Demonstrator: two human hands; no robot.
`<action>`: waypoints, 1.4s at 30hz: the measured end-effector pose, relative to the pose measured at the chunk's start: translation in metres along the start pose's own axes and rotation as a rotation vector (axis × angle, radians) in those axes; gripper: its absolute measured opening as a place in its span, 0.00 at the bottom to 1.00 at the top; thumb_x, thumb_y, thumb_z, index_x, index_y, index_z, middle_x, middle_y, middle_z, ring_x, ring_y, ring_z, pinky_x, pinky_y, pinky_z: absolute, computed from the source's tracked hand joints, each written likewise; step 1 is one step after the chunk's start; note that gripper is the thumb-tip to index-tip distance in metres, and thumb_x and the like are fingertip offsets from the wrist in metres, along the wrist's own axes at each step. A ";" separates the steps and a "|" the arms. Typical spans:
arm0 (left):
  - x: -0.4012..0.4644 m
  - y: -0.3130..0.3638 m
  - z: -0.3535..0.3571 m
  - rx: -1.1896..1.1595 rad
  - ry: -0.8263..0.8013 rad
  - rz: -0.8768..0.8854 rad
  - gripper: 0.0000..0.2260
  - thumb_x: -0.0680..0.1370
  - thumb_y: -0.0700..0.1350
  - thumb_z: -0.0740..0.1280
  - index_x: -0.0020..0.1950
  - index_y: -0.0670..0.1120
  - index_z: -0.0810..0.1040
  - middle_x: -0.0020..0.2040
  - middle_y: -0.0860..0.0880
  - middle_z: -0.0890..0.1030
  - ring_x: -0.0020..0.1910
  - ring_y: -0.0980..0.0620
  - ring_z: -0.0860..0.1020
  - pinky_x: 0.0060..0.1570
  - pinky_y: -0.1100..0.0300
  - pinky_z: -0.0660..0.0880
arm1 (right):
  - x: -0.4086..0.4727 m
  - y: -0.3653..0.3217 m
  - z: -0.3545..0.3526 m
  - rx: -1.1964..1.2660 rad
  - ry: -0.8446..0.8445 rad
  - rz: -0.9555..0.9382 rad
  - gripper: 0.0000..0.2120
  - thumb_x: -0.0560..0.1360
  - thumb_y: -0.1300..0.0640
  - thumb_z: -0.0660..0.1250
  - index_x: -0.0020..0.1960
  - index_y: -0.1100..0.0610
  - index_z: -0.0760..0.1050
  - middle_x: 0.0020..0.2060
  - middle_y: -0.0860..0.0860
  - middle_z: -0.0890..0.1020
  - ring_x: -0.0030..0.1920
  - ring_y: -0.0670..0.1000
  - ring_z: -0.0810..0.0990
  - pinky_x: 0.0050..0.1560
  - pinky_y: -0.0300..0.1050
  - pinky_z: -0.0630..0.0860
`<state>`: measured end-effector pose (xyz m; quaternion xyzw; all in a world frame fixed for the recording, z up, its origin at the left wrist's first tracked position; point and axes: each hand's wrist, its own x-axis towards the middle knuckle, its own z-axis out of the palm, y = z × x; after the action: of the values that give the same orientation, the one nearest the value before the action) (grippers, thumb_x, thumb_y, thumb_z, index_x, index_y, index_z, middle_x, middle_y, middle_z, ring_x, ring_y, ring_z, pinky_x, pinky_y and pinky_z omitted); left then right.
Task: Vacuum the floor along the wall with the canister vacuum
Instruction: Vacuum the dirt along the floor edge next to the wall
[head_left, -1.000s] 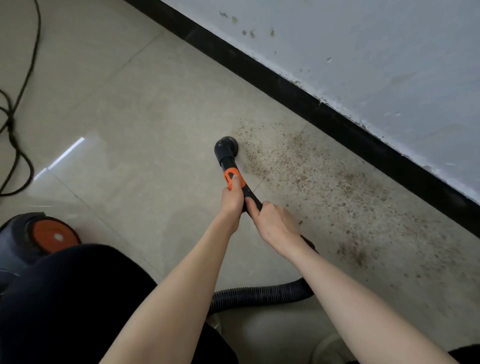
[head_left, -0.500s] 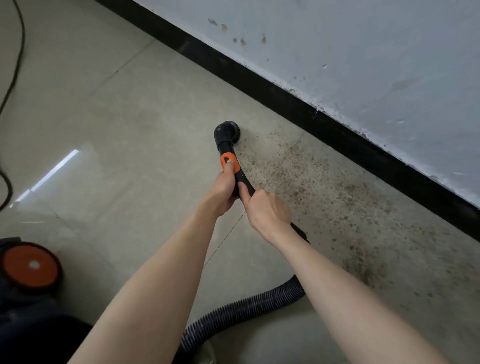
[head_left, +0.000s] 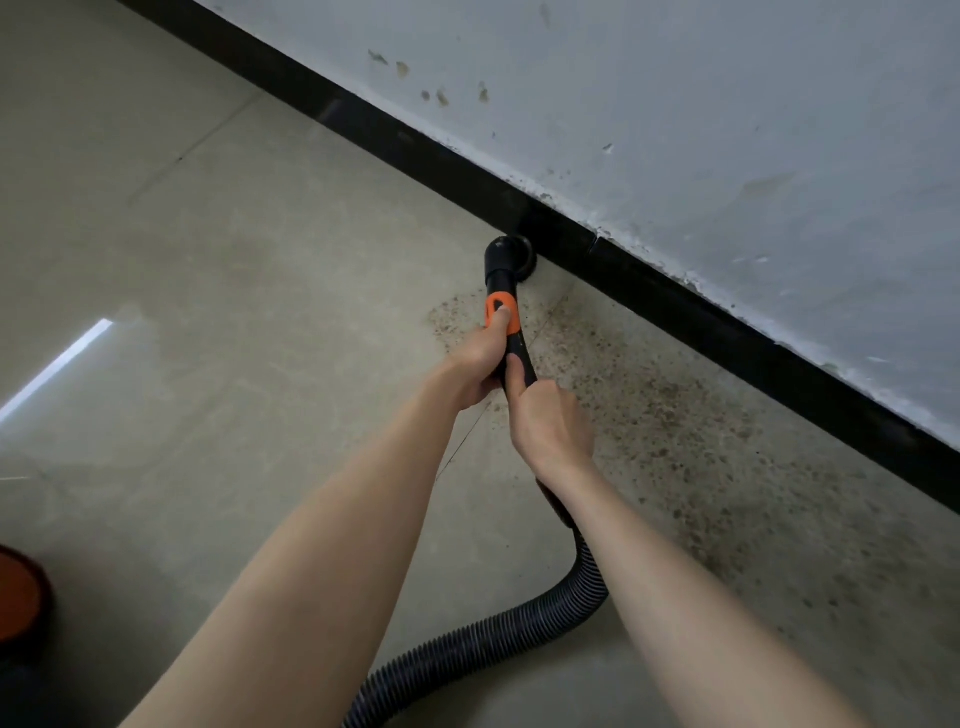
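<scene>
A black vacuum handle with an orange slider ends in a round black brush nozzle that sits on the tile floor against the black baseboard. My left hand grips the handle, thumb on the orange slider. My right hand grips the handle just behind it. The ribbed black hose curves from under my right wrist down to the bottom edge. Brown dirt specks cover the floor along the wall to the right of the nozzle.
The canister vacuum's orange wheel cap shows at the lower left edge. A stained pale wall runs diagonally from the top middle to the right edge. Beige tile floor spreads to the left, with a bright reflection strip.
Both hands have pushed the nozzle forward from the middle of the dirt patch up to the baseboard. The view has shifted right; the canister is now mostly out of frame.
</scene>
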<state>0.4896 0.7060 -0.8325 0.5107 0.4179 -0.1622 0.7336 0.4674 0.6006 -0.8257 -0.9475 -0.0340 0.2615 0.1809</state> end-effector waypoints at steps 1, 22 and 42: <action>0.001 0.001 0.001 0.003 -0.009 -0.005 0.18 0.81 0.57 0.55 0.45 0.44 0.71 0.40 0.47 0.74 0.38 0.51 0.75 0.36 0.60 0.73 | 0.001 0.000 -0.001 0.005 -0.008 -0.002 0.35 0.79 0.33 0.42 0.46 0.59 0.76 0.31 0.50 0.73 0.31 0.52 0.72 0.31 0.47 0.64; -0.055 -0.089 -0.045 -0.268 0.305 0.022 0.18 0.82 0.55 0.52 0.60 0.42 0.68 0.46 0.46 0.76 0.45 0.50 0.76 0.47 0.55 0.74 | -0.048 0.034 0.011 0.058 -0.609 -0.237 0.33 0.69 0.24 0.48 0.39 0.52 0.73 0.23 0.49 0.81 0.24 0.48 0.80 0.32 0.44 0.76; -0.018 -0.033 0.024 0.068 0.160 0.054 0.25 0.82 0.58 0.52 0.64 0.37 0.69 0.52 0.41 0.76 0.51 0.44 0.76 0.54 0.51 0.75 | -0.026 0.064 -0.030 0.085 -0.333 -0.092 0.34 0.76 0.29 0.48 0.40 0.55 0.78 0.26 0.49 0.82 0.31 0.50 0.82 0.45 0.47 0.79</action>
<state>0.4679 0.6672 -0.8360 0.5577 0.4556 -0.1154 0.6842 0.4586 0.5273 -0.8125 -0.8801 -0.0958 0.4073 0.2243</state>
